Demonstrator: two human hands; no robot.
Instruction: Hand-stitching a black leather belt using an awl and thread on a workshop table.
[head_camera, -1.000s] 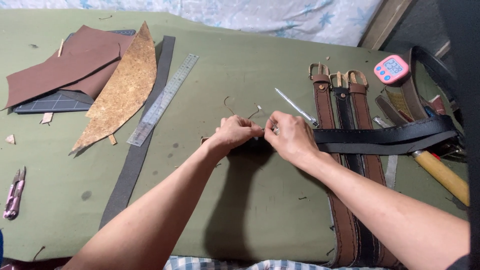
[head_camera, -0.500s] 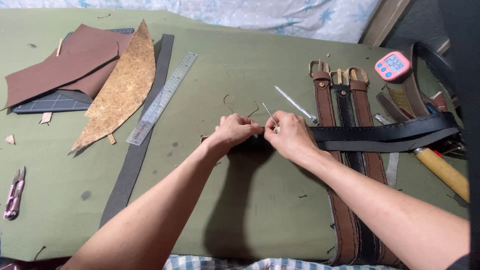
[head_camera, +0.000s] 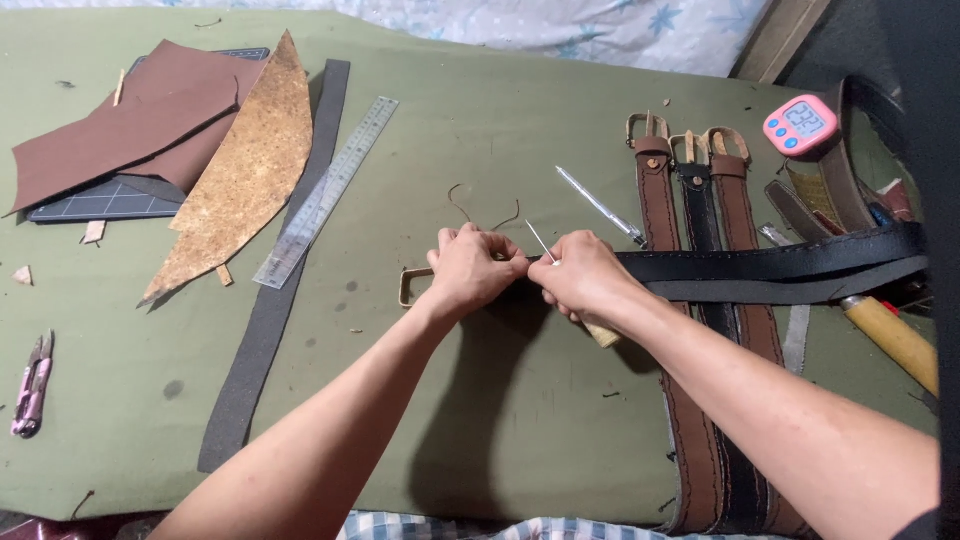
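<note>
The left hand (head_camera: 470, 268) and right hand (head_camera: 585, 275) meet at mid-bench (head_camera: 480, 420), both clamped on the end of a black belt (head_camera: 780, 270). The belt runs right across three buckled belts (head_camera: 700, 300). The right hand also grips a thin metal awl (head_camera: 541, 242). A brass buckle (head_camera: 408, 287) protrudes left of the left hand. A steel ruler (head_camera: 325, 190) lies far left.

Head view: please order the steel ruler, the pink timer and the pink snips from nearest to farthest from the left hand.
From the left hand:
1. Steel ruler, up and to its left.
2. Pink timer, far right, top.
3. Pink snips, at the left edge.
</note>
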